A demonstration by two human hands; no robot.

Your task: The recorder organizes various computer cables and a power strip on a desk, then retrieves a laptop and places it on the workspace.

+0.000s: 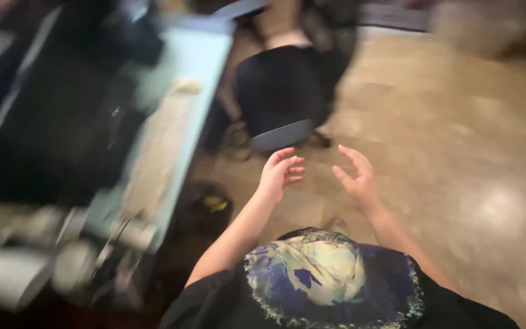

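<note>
The view is blurred by motion. My left hand [280,172] and my right hand [355,178] are raised in front of my chest, a hand's width apart, palms turned toward each other. Both have loosely curled, spread fingers and hold nothing. They hover above the tan tiled floor [458,158] and touch nothing. Below them my black shirt shows a round blue and cream print [330,277].
A light blue table edge [181,164] runs along the left, with a beige strip on it and dark blurred things further left. A black chair [281,91] stands beyond my hands. Small dark objects lie on the floor [208,204] beside the table.
</note>
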